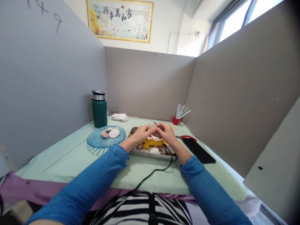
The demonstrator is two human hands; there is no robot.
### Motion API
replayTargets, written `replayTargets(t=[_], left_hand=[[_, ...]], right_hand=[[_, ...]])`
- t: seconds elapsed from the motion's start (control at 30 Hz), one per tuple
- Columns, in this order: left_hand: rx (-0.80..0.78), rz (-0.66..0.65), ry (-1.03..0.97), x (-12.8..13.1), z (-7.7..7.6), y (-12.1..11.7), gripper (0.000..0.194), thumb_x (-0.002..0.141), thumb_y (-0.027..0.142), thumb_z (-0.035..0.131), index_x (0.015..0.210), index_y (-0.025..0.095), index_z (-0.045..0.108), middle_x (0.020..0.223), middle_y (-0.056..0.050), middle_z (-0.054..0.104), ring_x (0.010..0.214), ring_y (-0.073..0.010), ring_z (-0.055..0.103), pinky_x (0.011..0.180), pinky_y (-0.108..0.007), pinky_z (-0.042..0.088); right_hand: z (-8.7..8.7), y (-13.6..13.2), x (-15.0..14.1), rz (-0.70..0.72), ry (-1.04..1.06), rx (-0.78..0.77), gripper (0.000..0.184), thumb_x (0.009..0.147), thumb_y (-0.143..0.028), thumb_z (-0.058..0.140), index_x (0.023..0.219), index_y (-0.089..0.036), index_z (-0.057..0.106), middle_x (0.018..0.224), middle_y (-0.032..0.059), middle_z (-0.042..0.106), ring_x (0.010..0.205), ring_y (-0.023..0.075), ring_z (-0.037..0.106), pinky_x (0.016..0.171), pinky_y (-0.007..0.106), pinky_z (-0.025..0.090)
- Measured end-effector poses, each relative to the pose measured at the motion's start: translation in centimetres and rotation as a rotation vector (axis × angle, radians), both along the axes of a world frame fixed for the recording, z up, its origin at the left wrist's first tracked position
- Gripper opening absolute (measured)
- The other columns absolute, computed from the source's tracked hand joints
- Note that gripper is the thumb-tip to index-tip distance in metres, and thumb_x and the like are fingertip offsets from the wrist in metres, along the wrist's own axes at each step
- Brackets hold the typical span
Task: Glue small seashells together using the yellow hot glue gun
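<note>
Pinched a small pale piece [152, 127], mostly hidden, between left hand [142, 132] and right hand [167, 133], just above a metal tray [152, 155] full of shells [154, 151] plus a yellow corded tool [153, 143]. Had more shells on a blue plate [93, 141], white sticks [181, 112] in a red cup [176, 121]. Sat at a green-covered table [77, 161], boxed in by grey partitions [150, 81].

Bottle [99, 112]: table's [70, 168] left edge. Plate [94, 141] before it. Tray [152, 155] right of plate, gun [153, 143] inside. Cup [176, 121]: far right corner.
</note>
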State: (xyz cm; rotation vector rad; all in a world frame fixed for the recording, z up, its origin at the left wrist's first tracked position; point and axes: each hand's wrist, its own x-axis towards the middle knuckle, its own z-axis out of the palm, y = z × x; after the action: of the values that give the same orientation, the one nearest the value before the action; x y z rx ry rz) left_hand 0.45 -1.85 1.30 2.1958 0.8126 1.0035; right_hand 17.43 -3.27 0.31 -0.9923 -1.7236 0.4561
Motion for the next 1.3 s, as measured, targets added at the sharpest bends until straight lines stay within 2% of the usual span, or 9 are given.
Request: replayTargets(t=[0.17, 0.43, 0.7, 0.93, 1.3], left_hand=[[0.058, 0.068, 0.052, -0.06, -0.05, -0.03, 0.038, 0.084, 0.045, 0.045, 0.080, 0.013, 0.064, 0.075, -0.005, 0.067, 0.068, -0.0139, 0.060, 0.059, -0.021, 0.045], [0.031, 0.089, 0.044, 0.09, -0.25, 0.34, 0.031, 0.083, 0.038, 0.046, 0.079, 0.012, 0.063, 0.073, -0.006, 0.068, 0.065, -0.0136, 0.060, 0.056, -0.020, 0.044], [0.056, 0.127, 0.081, -0.04, 0.01, 0.07, 0.033, 0.083, 0.039, 0.047, 0.075, 0.012, 0.065, 0.068, -0.005, 0.067, 0.058, -0.0121, 0.057, 0.054, -0.019, 0.041], [0.101, 0.151, 0.111, 0.08, -0.08, 0.15, 0.032, 0.084, 0.037, 0.046, 0.084, 0.013, 0.067, 0.072, -0.005, 0.068, 0.061, -0.0128, 0.058, 0.055, -0.020, 0.041], [0.172, 0.177, 0.127, 0.04, 0.07, -0.22, 0.029, 0.084, 0.032, 0.045, 0.081, 0.015, 0.067, 0.069, -0.003, 0.066, 0.063, -0.0131, 0.057, 0.058, -0.020, 0.039]], right_hand=[[-0.26, 0.25, 0.12, -0.007, -0.028, 0.026, 0.020, 0.081, -0.039, 0.053, 0.079, -0.019, 0.057, 0.061, -0.0013, 0.058, 0.048, 0.0108, 0.049, 0.047, 0.022, 0.039], [-0.42, 0.45, 0.24, -0.001, -0.042, 0.032, 0.021, 0.081, -0.039, 0.054, 0.077, -0.018, 0.057, 0.061, -0.0018, 0.058, 0.049, 0.0100, 0.049, 0.048, 0.021, 0.038], [-0.45, 0.42, 0.24, -0.006, -0.058, 0.047, 0.020, 0.080, -0.038, 0.055, 0.075, -0.018, 0.056, 0.059, -0.0026, 0.056, 0.048, 0.0097, 0.047, 0.047, 0.021, 0.038], [-0.36, 0.32, 0.19, -0.025, -0.082, 0.057, 0.019, 0.081, -0.036, 0.054, 0.075, -0.018, 0.056, 0.058, -0.0025, 0.056, 0.049, 0.0101, 0.047, 0.048, 0.021, 0.037], [-0.45, 0.41, 0.22, -0.028, -0.083, 0.055, 0.018, 0.081, -0.035, 0.053, 0.078, -0.018, 0.057, 0.062, -0.0010, 0.060, 0.050, 0.0104, 0.049, 0.048, 0.022, 0.037]])
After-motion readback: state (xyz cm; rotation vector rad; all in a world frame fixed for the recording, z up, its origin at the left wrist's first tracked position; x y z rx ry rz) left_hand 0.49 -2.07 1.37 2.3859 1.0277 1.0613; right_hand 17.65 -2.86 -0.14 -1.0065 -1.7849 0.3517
